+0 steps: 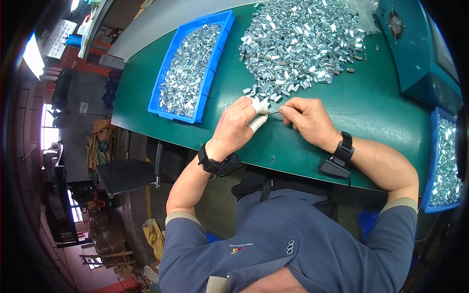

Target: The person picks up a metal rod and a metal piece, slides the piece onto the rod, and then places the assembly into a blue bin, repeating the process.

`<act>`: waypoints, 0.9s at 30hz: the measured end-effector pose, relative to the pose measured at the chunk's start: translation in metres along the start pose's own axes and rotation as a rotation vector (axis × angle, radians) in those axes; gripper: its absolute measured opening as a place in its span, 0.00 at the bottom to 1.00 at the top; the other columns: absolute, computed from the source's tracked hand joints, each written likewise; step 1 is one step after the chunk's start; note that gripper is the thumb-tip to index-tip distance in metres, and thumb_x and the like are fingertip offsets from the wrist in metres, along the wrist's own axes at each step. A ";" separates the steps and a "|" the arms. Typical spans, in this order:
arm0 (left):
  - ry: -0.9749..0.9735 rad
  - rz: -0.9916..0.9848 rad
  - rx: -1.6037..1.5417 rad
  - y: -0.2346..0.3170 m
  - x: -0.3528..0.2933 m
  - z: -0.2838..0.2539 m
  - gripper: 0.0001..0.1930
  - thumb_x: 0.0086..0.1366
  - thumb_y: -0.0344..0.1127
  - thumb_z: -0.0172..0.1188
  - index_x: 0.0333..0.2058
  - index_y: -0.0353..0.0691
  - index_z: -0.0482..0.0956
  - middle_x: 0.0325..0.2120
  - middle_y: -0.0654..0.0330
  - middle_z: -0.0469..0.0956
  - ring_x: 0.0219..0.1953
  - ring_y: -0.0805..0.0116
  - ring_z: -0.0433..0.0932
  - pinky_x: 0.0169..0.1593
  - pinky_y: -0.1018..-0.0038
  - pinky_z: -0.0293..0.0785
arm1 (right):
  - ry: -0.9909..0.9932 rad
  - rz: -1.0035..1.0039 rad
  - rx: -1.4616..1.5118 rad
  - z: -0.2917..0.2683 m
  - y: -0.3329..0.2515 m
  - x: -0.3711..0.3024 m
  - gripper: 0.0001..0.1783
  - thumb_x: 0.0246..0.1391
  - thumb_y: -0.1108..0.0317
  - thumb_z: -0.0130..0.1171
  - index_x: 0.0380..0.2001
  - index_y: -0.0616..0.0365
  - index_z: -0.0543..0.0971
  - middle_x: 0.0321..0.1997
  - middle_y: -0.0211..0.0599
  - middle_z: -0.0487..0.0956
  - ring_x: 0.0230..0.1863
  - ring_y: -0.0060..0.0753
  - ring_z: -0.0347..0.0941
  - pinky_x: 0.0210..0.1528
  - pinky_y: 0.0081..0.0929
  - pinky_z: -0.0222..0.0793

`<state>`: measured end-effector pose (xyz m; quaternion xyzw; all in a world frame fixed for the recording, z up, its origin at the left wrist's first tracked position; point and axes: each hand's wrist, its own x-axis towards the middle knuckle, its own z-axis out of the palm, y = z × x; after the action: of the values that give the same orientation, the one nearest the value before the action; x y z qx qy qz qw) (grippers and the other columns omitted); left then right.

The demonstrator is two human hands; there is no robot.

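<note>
My left hand (236,122), its thumb and finger wrapped in white tape, is closed in a pinch near the front of the green table (376,122). What sits between those fingertips is too small and covered to make out. A thin metal rod (273,113) is pinched in my right hand (309,120), and its tip reaches the left fingertips. Just beyond both hands spreads a big heap of small silvery metal sleeves (300,46), with a few loose ones close to my left fingers. Both wrists carry black straps with small boxes.
A blue tray (213,68) full of similar metal parts lies on the left; another blue tray (432,168) of parts is at the far right. A teal machine (415,53) with a fan grille stands back right, near a clear plastic bag (367,15). A black chair (128,175) is at left.
</note>
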<state>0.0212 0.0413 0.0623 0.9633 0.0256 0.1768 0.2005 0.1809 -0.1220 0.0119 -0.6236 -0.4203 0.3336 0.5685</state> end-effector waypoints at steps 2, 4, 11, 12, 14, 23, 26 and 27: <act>0.012 -0.004 -0.030 0.001 -0.001 0.002 0.12 0.54 0.25 0.71 0.38 0.40 0.82 0.33 0.56 0.79 0.37 0.52 0.78 0.41 0.60 0.76 | -0.024 0.024 -0.024 -0.001 -0.002 -0.001 0.14 0.68 0.63 0.59 0.34 0.63 0.83 0.23 0.27 0.80 0.24 0.14 0.70 0.26 0.18 0.66; 0.032 0.013 -0.082 0.004 -0.002 0.006 0.12 0.55 0.25 0.72 0.39 0.40 0.82 0.32 0.56 0.79 0.37 0.52 0.78 0.41 0.60 0.76 | -0.118 0.054 -0.071 0.000 -0.004 -0.002 0.16 0.69 0.61 0.58 0.32 0.63 0.83 0.22 0.27 0.80 0.24 0.14 0.71 0.25 0.19 0.66; 0.087 -0.110 -0.202 0.008 -0.013 0.012 0.11 0.57 0.26 0.72 0.39 0.39 0.82 0.34 0.56 0.82 0.39 0.53 0.81 0.43 0.62 0.77 | -0.096 0.030 0.056 0.003 0.000 -0.002 0.17 0.70 0.60 0.58 0.31 0.62 0.83 0.23 0.27 0.80 0.23 0.14 0.71 0.25 0.19 0.66; 0.082 -0.162 -0.253 0.008 -0.016 0.013 0.10 0.58 0.27 0.72 0.38 0.39 0.82 0.34 0.56 0.82 0.38 0.54 0.81 0.42 0.63 0.77 | -0.117 0.040 0.062 0.002 -0.003 -0.003 0.17 0.69 0.60 0.58 0.32 0.62 0.83 0.23 0.27 0.80 0.23 0.14 0.70 0.25 0.19 0.66; 0.079 -0.215 -0.304 0.008 -0.021 0.016 0.10 0.58 0.27 0.72 0.38 0.38 0.82 0.34 0.55 0.83 0.38 0.55 0.82 0.42 0.64 0.78 | -0.139 0.049 0.066 0.005 -0.002 -0.003 0.16 0.69 0.61 0.59 0.32 0.62 0.83 0.23 0.27 0.80 0.24 0.14 0.70 0.26 0.19 0.66; 0.094 -0.284 -0.297 0.015 -0.031 0.028 0.08 0.60 0.25 0.71 0.38 0.34 0.83 0.33 0.56 0.84 0.35 0.61 0.83 0.40 0.69 0.78 | -0.089 -0.037 -0.067 0.004 -0.004 -0.004 0.16 0.67 0.62 0.61 0.28 0.63 0.81 0.18 0.27 0.77 0.21 0.15 0.68 0.24 0.24 0.63; 0.180 -0.152 -0.225 0.015 -0.029 0.033 0.08 0.59 0.25 0.72 0.37 0.35 0.83 0.32 0.56 0.83 0.33 0.59 0.82 0.38 0.68 0.77 | -0.071 -0.008 -0.131 0.003 -0.004 -0.003 0.19 0.68 0.61 0.60 0.26 0.63 0.80 0.16 0.28 0.75 0.19 0.16 0.67 0.22 0.25 0.62; 0.185 -0.146 -0.205 0.016 -0.028 0.032 0.09 0.58 0.25 0.72 0.37 0.35 0.83 0.32 0.56 0.83 0.33 0.58 0.81 0.38 0.67 0.76 | -0.068 0.004 -0.108 0.004 -0.004 -0.003 0.19 0.68 0.60 0.59 0.25 0.63 0.80 0.16 0.28 0.75 0.19 0.16 0.67 0.22 0.24 0.62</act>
<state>0.0058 0.0109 0.0319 0.9129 0.0958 0.2516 0.3069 0.1757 -0.1235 0.0152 -0.6424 -0.4556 0.3326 0.5188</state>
